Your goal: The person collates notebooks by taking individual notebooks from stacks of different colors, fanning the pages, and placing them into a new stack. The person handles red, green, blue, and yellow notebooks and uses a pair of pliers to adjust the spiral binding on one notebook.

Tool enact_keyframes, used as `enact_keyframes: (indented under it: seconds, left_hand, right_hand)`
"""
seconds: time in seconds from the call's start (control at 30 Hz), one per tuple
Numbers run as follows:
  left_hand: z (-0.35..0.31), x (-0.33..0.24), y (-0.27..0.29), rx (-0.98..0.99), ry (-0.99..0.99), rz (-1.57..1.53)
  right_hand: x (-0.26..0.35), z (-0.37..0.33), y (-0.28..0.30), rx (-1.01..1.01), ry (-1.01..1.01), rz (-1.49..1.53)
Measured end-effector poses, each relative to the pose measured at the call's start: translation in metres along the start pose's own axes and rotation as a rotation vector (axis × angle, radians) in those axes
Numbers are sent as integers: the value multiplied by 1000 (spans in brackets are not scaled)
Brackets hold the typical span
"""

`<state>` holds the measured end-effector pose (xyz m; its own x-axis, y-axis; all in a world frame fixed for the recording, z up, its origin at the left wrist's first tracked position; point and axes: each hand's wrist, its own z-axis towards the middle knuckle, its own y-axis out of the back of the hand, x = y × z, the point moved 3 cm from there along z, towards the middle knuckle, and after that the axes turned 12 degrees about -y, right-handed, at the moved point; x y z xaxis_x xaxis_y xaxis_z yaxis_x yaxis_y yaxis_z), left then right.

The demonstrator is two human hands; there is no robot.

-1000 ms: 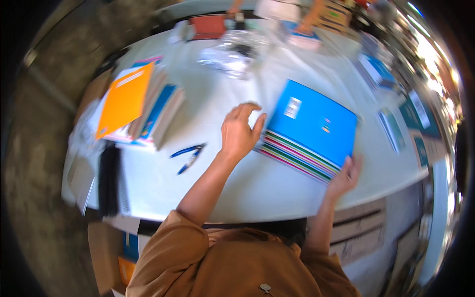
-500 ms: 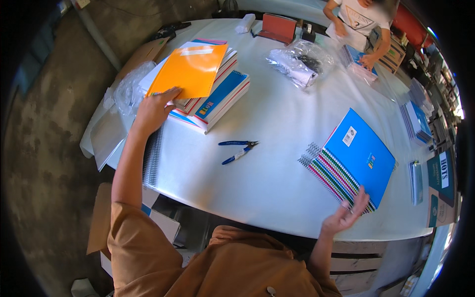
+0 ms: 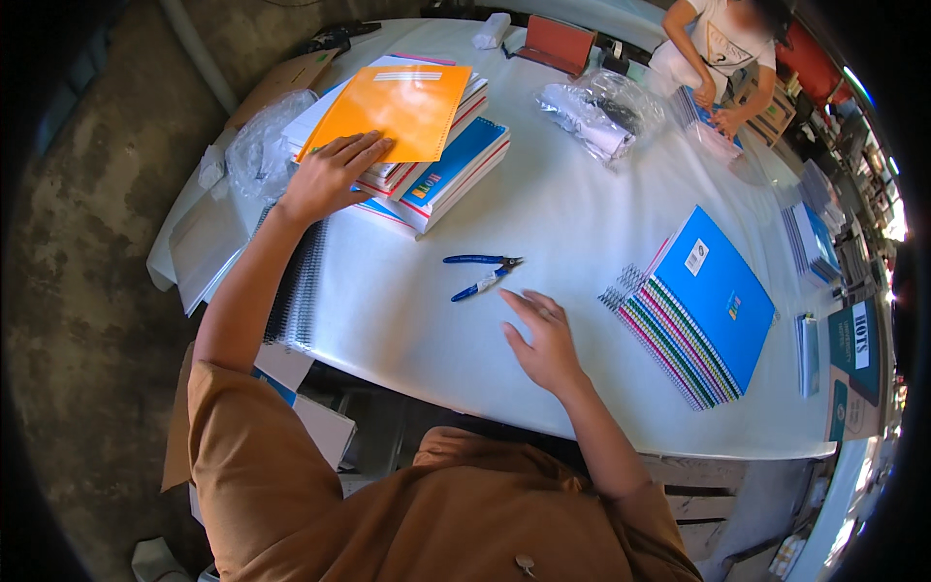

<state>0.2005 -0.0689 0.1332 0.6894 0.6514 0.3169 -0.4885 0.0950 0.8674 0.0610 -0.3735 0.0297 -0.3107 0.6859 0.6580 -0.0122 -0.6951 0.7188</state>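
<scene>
the left hand (image 3: 325,177) lay flat, fingers spread, on the near corner of an orange notebook (image 3: 393,109) that topped a loose pile of notebooks (image 3: 427,175) at the far left of the white table (image 3: 582,204). it pressed on the cover and clasped nothing. the orange notebook ran long from that hand away toward the far right, so the hand sat at its near-left end.

the right hand (image 3: 543,339) rested palm down on bare table near the front edge, fingers apart, holding nothing. just beyond its fingertips, toward the far left, lay small blue-handled pliers (image 3: 482,272), handles pointing left and the tip toward the right; they were close to the hand but not touching it. of the two hands the right was clearly nearer to the pliers, the left well apart from them.

to the right of the right hand lay a fanned stack of spiral notebooks (image 3: 703,310) under a blue cover, spirals facing near-left, apart from the hand. black spiral coils (image 3: 299,281) lay under the left forearm at the table's left edge. crumpled clear plastic bags (image 3: 596,107) sat at the far middle, and another person (image 3: 722,48) worked at the far right corner.
</scene>
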Motion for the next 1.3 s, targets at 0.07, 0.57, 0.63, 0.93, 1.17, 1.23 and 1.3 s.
enact_keyframes:
  seconds: [0.07,0.57,0.63,0.93,1.17,1.23,1.3]
  left_hand:
    - [-2,5,2,43,-49,-53]
    - [-4,10,1,-107,-95,35]
    - [7,14,7,-163,-103,-10]
    - [25,50,59,-374,204,-45]
    - [1,30,44,-342,179,-67]
    - [-3,19,38,-356,95,-88]
    - [-6,3,29,-379,57,-63]
  right_hand:
    - [7,23,-30,-18,66,-97]
    - [-6,79,21,-478,-32,174]
    - [16,96,40,-612,122,62]
    - [64,211,-39,-243,222,-310]
    - [71,208,-64,-398,144,565]
    - [77,192,-55,-268,-135,1167]
    - [71,189,-62,39,-650,1910]
